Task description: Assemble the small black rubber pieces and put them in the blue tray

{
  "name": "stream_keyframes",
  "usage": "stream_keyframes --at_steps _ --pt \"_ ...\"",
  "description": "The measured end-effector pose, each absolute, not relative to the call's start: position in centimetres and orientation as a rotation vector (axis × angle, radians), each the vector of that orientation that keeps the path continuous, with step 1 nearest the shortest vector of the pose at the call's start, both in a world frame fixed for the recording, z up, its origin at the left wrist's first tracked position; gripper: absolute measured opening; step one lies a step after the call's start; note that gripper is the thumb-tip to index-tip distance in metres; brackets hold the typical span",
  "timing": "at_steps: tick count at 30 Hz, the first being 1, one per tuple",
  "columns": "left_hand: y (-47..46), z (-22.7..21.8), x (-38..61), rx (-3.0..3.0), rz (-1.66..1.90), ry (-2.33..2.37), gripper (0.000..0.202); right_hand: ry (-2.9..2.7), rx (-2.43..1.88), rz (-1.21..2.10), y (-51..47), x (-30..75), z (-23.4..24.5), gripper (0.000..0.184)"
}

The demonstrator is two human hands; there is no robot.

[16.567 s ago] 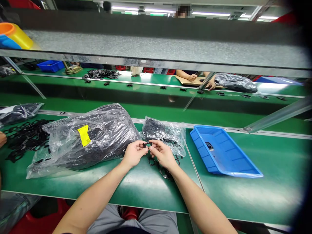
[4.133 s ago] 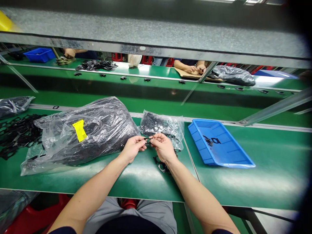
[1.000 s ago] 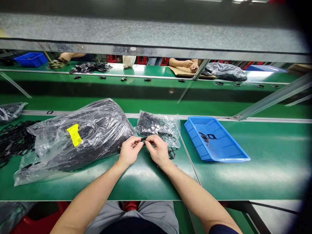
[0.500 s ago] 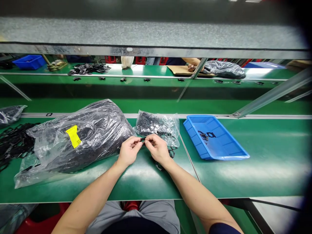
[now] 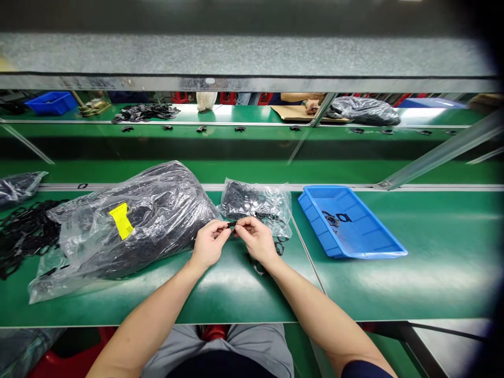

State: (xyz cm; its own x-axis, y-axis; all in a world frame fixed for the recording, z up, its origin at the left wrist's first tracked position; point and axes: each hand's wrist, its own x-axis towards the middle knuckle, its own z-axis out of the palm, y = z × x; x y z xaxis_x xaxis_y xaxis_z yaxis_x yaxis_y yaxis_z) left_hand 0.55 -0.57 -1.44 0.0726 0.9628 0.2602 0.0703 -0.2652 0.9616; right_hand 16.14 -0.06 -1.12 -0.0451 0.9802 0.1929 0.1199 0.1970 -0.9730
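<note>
Above the green bench, my left hand (image 5: 210,242) and my right hand (image 5: 255,239) meet, both closed on one small black plastic part (image 5: 231,224). Fingertips hide most of it, so its full shape cannot be made out. Just beyond my right hand lies a small clear bag (image 5: 252,198) of black ring-like parts. Several loose black parts (image 5: 280,245) lie beside and partly under my right wrist. Left of my hands rests a large clear bag (image 5: 169,205) full of dark parts, with a yellow label (image 5: 122,220) on it.
A blue tray (image 5: 366,239) with a few black parts stands to the right. At the far left is a heap of black frames (image 5: 27,236). A slanted metal post (image 5: 441,152) rises at the right. Across the back line, a co-worker's hand (image 5: 313,105) is over cardboard.
The whole view has shifted slightly. My hands keep the same hold on the black part, with only slight finger movement. The co-worker's hand has moved a little.
</note>
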Motion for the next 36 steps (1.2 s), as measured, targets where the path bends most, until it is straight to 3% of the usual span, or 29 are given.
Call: stream_keyframes --at_steps 4,9,13,17,23,33,36 --pt "-0.56 -1.59 0.58 1.504 1.332 1.085 0.017 -1.542 -1.097 0.787 -0.17 16.09 -0.86 0.008" --pt "-0.64 -1.43 0.59 1.573 1.337 1.088 0.015 -1.615 -1.080 0.727 -0.14 16.05 -0.71 0.007" --pt "-0.68 -1.29 0.59 1.582 1.326 1.078 0.015 -1.525 -1.117 0.855 -0.11 16.09 -0.86 0.009" --pt "-0.72 -1.29 0.67 1.577 1.313 1.066 0.014 -1.368 -1.104 1.116 0.04 16.32 -0.91 0.025" --pt "-0.64 -1.24 0.54 1.573 1.281 1.071 0.014 -1.361 -1.093 1.300 0.49 16.76 -0.49 0.022" --pt "-0.65 -1.30 0.63 1.607 1.305 1.206 0.018 -1.479 -1.135 1.100 0.17 16.38 -0.93 0.017" --pt "-0.71 -1.15 0.51 1.737 1.345 1.212 0.008 -1.494 -1.154 1.085 0.11 16.17 -1.17 0.018"
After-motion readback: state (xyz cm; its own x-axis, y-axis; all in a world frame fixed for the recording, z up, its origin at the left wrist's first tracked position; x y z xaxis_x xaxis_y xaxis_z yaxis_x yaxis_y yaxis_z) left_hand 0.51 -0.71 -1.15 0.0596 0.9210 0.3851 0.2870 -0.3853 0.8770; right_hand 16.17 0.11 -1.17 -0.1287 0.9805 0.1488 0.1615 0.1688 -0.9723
